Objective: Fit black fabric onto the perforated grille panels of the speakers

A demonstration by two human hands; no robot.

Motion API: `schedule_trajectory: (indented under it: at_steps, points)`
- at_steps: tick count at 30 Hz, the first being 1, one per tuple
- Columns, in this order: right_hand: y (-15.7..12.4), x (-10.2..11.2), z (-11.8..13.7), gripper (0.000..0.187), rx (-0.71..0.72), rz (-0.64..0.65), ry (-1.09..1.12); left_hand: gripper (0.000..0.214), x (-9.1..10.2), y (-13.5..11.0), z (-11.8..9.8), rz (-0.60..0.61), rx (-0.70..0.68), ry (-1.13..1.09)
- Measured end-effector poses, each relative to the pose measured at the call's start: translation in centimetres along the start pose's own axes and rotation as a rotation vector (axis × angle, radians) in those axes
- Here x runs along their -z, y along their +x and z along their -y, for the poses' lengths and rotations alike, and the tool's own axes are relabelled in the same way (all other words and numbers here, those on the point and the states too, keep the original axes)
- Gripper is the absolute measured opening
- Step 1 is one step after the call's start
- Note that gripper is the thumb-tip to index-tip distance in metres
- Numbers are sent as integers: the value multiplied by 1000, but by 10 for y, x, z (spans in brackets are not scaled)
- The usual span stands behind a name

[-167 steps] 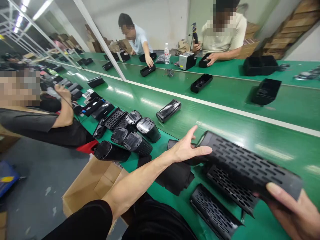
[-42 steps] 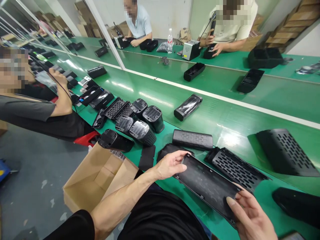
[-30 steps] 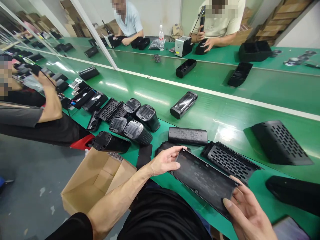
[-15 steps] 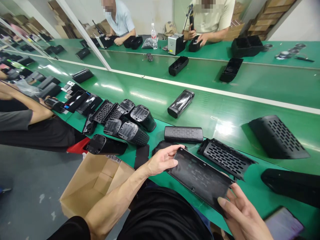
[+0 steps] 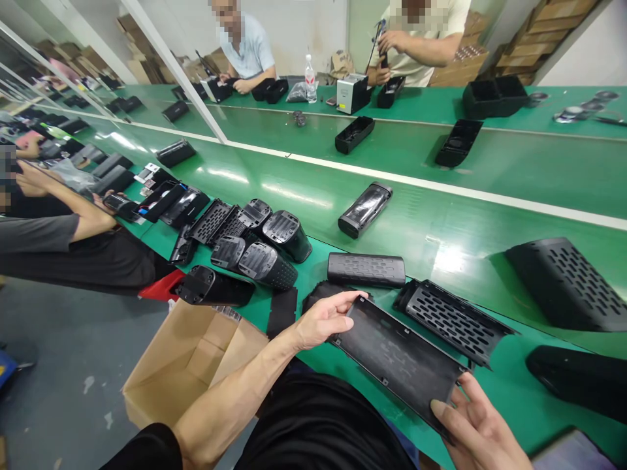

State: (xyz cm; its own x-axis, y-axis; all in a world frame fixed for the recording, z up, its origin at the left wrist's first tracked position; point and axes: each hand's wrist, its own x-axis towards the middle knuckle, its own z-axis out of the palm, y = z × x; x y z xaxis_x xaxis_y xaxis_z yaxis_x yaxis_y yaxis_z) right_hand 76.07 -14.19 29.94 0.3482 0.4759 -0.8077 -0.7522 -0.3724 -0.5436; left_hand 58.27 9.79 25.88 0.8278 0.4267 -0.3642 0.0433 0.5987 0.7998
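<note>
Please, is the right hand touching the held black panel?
Touching: the head view shows the right hand gripping the black panel, thumb on its inner face.

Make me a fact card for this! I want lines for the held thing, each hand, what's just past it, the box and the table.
Held: black plastic cover, hollow side up
Left hand: grips its left end
Right hand: grips its right end
Just past: slotted grille panel
Box: open cardboard box
Table: green workbench

An open cardboard box (image 5: 166,365) sits beside the green bench (image 5: 512,398), a clear bottle (image 5: 309,79) stands near a silver-fronted device (image 5: 347,96) across it, and stacked cartons (image 5: 541,38) rise at upper right.
</note>
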Motion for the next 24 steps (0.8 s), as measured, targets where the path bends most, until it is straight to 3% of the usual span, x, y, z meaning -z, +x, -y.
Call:
schedule_trajectory:
  at_steps: [3, 8, 10, 16, 18, 21, 24]
  points:
    - [0, 0, -1, 102, 0, 23, -10, 66, 0, 0, -1, -4, 19, -14]
    - [4, 0, -3, 120, -90, -227, 2, 65, 2, -1, 1, -12, 27, -18]
    - [8, 3, -4, 126, -138, -272, -22, 63, 2, -1, 1, -23, 30, 4]
    - [9, -3, 2, 129, -100, -182, -13, 64, 4, 0, 0, -49, 43, 55]
    - [7, -8, 5, 129, -124, -217, 37, 67, 5, 0, 0, -35, 26, 48]
    - [7, -12, 6, 118, -201, -347, 92, 66, 6, -1, -1, -21, 17, 41]
    - [11, -10, 0, 83, -166, -350, 61, 62, 6, 0, -3, -50, 28, 63]
